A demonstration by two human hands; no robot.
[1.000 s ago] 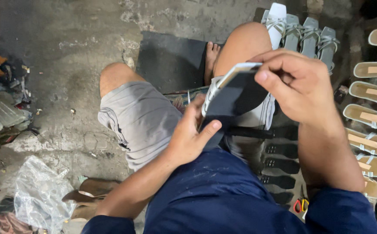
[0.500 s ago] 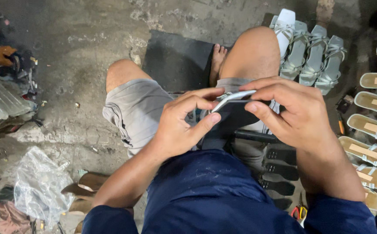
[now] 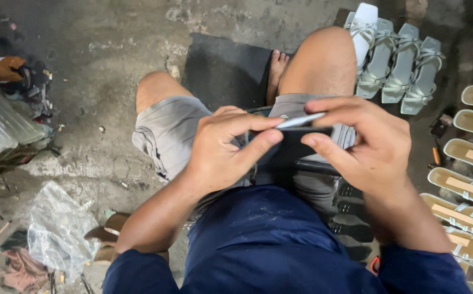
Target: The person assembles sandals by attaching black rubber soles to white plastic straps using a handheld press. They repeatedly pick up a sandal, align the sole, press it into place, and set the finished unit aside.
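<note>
Floor (image 3: pixel 111 49): bare grey concrete, littered at its left edge.
Mat (image 3: pixel 220 68): dark, lying on the floor under the bare foot.
Plastic bag (image 3: pixel 57 228): crumpled, clear, near the floor's lower left corner.
Sandals (image 3: pixel 399 65): pale, in rows along the floor's right edge.
Left hand (image 3: pixel 220 147): closed on the sole, thumb pressing its dark face.
Right hand (image 3: pixel 367 147): fingers curled, gripping the sole's other end.
Sole (image 3: pixel 296 139): dark, pale-edged, held over the lap between both hands.
</note>
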